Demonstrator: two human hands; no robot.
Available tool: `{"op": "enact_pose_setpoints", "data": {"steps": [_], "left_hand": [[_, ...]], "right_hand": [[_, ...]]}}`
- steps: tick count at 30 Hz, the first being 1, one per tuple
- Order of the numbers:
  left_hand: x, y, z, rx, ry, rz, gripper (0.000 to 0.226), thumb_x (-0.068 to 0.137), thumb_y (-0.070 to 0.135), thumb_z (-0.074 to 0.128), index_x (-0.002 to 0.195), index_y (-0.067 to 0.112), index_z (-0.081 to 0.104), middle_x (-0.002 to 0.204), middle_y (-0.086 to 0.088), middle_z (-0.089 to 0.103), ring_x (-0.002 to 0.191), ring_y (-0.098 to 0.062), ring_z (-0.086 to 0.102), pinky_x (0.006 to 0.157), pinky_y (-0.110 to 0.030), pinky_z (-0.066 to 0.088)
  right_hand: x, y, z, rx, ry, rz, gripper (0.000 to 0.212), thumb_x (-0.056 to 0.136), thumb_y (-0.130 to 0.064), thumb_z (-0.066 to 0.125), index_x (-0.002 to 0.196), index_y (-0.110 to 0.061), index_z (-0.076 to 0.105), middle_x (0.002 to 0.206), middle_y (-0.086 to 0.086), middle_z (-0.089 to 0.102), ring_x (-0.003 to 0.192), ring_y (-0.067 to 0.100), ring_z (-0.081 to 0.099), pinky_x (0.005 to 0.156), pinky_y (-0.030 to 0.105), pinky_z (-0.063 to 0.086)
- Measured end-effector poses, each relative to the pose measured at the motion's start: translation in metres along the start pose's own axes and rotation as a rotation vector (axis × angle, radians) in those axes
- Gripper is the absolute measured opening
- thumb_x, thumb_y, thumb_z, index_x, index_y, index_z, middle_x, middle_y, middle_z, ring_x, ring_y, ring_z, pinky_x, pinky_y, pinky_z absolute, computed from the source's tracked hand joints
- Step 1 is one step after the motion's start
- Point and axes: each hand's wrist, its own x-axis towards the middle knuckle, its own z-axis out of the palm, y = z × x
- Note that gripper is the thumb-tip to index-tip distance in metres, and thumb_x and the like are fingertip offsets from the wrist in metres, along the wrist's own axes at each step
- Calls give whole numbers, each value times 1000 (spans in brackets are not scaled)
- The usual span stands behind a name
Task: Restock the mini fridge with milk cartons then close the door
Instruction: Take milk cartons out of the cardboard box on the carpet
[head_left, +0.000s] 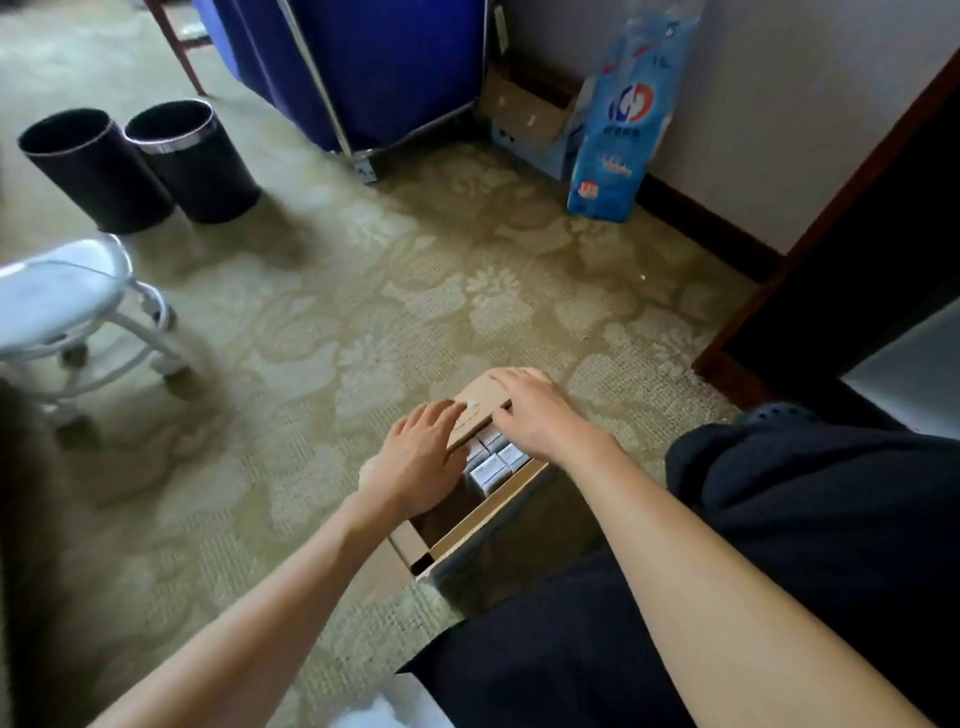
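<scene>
left hand (415, 460) flat on brown cardboard box flap (480, 402) | right hand (537, 415) spread flat, farther | small white milk cartons (491, 465) lie between them, just nearer than flap

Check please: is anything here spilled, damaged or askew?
Nothing spilled or broken shows. The blue pack leans against the wall, and the cardboard box is half open, milk cartons packed inside.

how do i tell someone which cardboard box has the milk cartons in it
On the pale green patterned carpet, look at the near right by the person's dark trouser leg. The brown cardboard box lies with the left hand and right hand resting on its top flap. Unlike the other open cardboard box by the far wall, it shows rows of small white milk cartons inside.
</scene>
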Motion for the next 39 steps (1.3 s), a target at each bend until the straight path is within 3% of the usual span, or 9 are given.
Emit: {"op": "enact_pose_setpoints", "data": {"steps": [3, 9, 18, 24, 28, 33, 36, 39], "left_hand": [[-22, -16, 29, -78, 16, -121, 54, 98, 33, 51, 149, 20, 41, 152, -1, 44, 140, -22, 38, 114, -40, 30], [-41, -32, 73, -92, -16, -159, 51, 95, 33, 56, 143, 16, 48, 142, -2, 49, 128, -23, 45, 107, -41, 39], [-21, -25, 97, 101, -55, 18, 66, 93, 26, 53, 155, 14, 33, 159, -7, 32, 132, -30, 39, 110, -42, 37], [-17, -23, 106, 144, 29, -16, 60, 86, 19, 53, 144, 9, 45, 141, -11, 46, 118, -31, 48, 98, -41, 42], [-22, -17, 106, 103, 102, -165, 40, 82, 17, 59, 122, 14, 57, 126, -7, 53, 110, -29, 49, 91, -39, 40], [-31, -11, 114, 40, 112, -218, 36, 83, 11, 60, 119, 11, 58, 134, -12, 50, 120, -30, 49, 91, -39, 45], [-30, -12, 119, 32, 108, -198, 47, 82, 7, 61, 129, 5, 55, 143, -16, 47, 130, -32, 46, 97, -41, 47], [-24, -14, 118, 30, 128, -167, 45, 81, 5, 62, 126, 2, 57, 135, -16, 53, 123, -32, 52, 98, -41, 49]], "right_hand": [[5, -1, 33, -15, -101, 8, 57, 101, -20, 46, 156, -18, 31, 160, 1, 35, 149, 22, 19, 119, 41, 21], [13, 12, 72, -130, -174, 13, 54, 100, -19, 50, 152, -19, 38, 153, 4, 43, 145, 24, 30, 118, 43, 28], [28, 16, 102, -364, -148, -22, 36, 96, -19, 59, 132, -16, 55, 132, 6, 52, 127, 26, 46, 108, 42, 38], [27, 23, 99, -488, -100, -92, 38, 92, -6, 61, 127, -20, 54, 131, 6, 50, 127, 27, 43, 102, 41, 40], [27, 25, 95, -625, -111, -201, 39, 90, -1, 60, 125, -17, 53, 129, 8, 52, 126, 29, 44, 98, 40, 42], [29, 27, 97, -673, -132, -206, 39, 90, -3, 61, 126, -16, 56, 135, 9, 48, 129, 29, 42, 97, 40, 44], [31, 26, 97, -691, -141, -198, 39, 90, -4, 61, 126, -18, 56, 135, 9, 47, 128, 29, 42, 96, 40, 44], [30, 24, 99, -700, -135, -192, 37, 90, -5, 61, 125, -18, 56, 134, 9, 48, 127, 29, 42, 96, 40, 43]]}}
